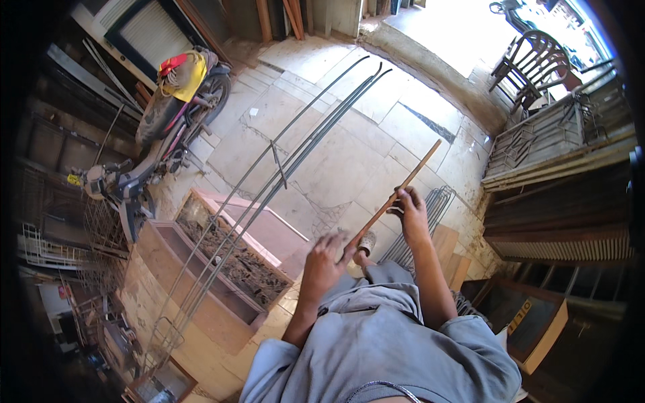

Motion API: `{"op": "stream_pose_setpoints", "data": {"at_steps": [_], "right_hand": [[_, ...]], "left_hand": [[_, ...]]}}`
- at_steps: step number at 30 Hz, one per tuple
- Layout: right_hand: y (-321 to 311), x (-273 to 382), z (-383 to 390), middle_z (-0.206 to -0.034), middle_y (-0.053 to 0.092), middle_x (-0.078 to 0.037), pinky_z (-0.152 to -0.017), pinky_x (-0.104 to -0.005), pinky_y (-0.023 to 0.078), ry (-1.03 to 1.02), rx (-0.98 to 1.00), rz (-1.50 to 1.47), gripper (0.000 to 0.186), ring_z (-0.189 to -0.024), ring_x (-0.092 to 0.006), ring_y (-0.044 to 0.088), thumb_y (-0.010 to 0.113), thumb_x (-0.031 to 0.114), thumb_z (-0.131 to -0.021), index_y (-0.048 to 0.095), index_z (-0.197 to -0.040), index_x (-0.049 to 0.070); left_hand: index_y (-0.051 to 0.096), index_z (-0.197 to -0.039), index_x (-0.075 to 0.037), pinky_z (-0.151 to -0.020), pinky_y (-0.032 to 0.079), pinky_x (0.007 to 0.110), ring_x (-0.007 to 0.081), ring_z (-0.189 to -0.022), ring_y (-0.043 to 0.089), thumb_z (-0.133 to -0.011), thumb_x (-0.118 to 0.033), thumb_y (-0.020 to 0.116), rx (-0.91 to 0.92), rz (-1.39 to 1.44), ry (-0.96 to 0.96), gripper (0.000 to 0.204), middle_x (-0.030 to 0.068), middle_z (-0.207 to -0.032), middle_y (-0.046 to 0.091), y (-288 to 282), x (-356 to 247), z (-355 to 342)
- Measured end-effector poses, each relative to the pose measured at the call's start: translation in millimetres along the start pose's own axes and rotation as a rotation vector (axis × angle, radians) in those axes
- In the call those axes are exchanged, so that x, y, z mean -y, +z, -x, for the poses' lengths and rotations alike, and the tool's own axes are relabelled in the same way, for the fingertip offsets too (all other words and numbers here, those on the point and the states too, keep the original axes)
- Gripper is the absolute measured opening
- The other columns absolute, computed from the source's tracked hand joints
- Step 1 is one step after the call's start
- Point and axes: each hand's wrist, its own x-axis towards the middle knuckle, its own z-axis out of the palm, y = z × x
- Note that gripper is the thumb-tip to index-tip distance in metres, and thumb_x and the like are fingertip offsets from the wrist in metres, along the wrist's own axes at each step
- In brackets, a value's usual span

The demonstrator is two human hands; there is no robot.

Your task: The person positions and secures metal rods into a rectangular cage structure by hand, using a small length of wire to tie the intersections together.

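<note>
A long, thin brown stick [377, 215] slants across in front of me, its far end pointing up and to the right. My right hand [408, 207] is closed round its middle. Close by the stick's near end is my left hand [324, 258], fingers stretched out and slightly blurred; whether its thumb touches the stick is hard to make out. Several long dark metal rods [295, 159] with bent far ends run over the floor to my left. A short dark bar [277, 164] lies across them.
The rods rest over a pinkish frame [262, 225] and a trough of dark debris [232, 258]. A motorcycle [164, 138] stands at the left. Bundled metal bars [435, 211] lie beside my right arm. Metal grilles [544, 138] and a chair [535, 62] are at the right.
</note>
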Motion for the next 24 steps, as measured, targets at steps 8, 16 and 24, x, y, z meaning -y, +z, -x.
{"op": "stream_pose_setpoints", "data": {"at_steps": [8,16,24], "right_hand": [[-47,40,-133,-0.088,0.05,0.0,-0.054,-0.0252,0.039,0.077,-0.007,-0.235,0.017,-0.062,-0.0081,0.044,0.05,0.018,-0.094,0.056,-0.105,0.007],[-34,95,-230,-0.077,0.049,0.005,-0.042,-0.0183,0.024,-0.083,-0.037,0.067,0.014,-0.049,-0.0002,0.034,0.068,0.018,-0.093,0.062,-0.1,0.007],[43,123,-303,-0.134,0.06,-0.011,-0.044,-0.0147,0.026,-0.037,0.174,0.218,0.041,-0.054,-0.0004,0.033,0.05,0.021,-0.102,0.051,-0.14,0.009]], "left_hand": [[0.065,-0.108,-0.001,-0.079,0.052,0.041,0.0315,-0.089,0.065,-0.088,-0.012,0.069,-0.527,0.02,-0.208,0.023,0.0143,-0.1,0.068,-30,-5,-66],[0.065,-0.108,-0.003,-0.095,0.045,0.043,0.0341,-0.107,0.058,-0.084,-0.013,0.073,-0.662,-0.32,-0.44,0.028,0.0136,-0.111,0.063,-58,33,-85],[0.064,-0.114,-0.007,-0.097,0.044,0.045,0.034,-0.11,0.057,-0.086,-0.019,0.073,-0.766,-0.241,-0.538,0.031,0.0132,-0.117,0.063,-10,37,-85]]}}
